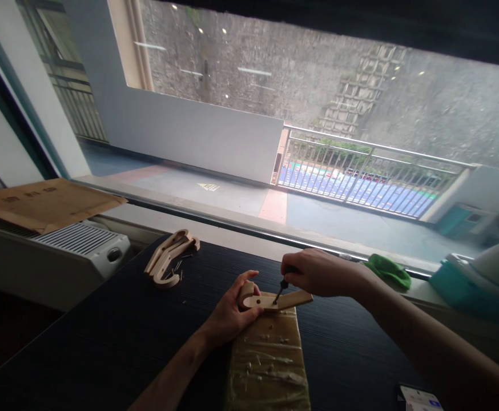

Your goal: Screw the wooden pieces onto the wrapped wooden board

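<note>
On the dark bench (168,331), a tape-wrapped block (270,354) is probably supporting the wooden hook (267,301). The left grip (236,308) is grasping its curved end, seemingly for steadiness; the right grip, just above the hook, is clenching (303,271) a screwdriver (283,284), whose tip is touching the wood.

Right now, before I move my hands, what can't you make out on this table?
All in the head view:
- Screwdriver: handle mostly hidden by the right hand; tip too small to tell what it meets.
- Wooden hook: partly covered by the left hand.
- Small metal pieces: too small to count or identify.
- Phone: cut off by the bottom edge; screen unreadable.
</note>
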A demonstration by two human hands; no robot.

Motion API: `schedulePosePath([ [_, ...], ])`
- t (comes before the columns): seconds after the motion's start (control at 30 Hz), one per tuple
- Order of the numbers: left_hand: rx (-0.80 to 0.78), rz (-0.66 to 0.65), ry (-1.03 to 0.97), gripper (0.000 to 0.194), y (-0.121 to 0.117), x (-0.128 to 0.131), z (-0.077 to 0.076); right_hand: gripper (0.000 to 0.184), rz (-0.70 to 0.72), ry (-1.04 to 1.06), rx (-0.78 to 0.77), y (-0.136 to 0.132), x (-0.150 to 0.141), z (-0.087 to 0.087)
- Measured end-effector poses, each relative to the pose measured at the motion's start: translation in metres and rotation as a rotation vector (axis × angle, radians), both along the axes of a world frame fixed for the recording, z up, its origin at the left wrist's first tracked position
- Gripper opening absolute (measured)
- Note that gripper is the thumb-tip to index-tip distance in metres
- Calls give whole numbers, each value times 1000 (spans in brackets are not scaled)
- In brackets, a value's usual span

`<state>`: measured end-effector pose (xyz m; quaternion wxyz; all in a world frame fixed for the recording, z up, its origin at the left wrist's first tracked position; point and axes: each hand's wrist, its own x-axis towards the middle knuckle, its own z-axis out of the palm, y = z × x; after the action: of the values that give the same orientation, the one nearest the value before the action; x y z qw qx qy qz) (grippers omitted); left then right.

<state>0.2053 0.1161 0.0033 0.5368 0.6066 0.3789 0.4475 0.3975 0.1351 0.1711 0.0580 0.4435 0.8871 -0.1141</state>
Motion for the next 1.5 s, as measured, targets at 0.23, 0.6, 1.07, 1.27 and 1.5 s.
schedulePosePath([
  [0.23, 21, 28, 38, 61, 0, 1, -2, 22, 53, -28, -3, -1, -7, 8],
  [0.6, 7, 30, 52, 60, -3, 0, 3, 26, -21, -6, 15, 5, -1, -5],
  [1.07, 12, 39, 59, 59, -1, 0, 0, 23, 43, -2, -31, 7, -3, 3],
  [1.27, 10, 23, 49, 60, -1, -1, 0, 27, -7, -25, -23, 5, -5, 4],
  [1.5, 0, 13, 40, 59, 1, -1, -3, 23, 66, -32, -19, -1, -7, 13],
])
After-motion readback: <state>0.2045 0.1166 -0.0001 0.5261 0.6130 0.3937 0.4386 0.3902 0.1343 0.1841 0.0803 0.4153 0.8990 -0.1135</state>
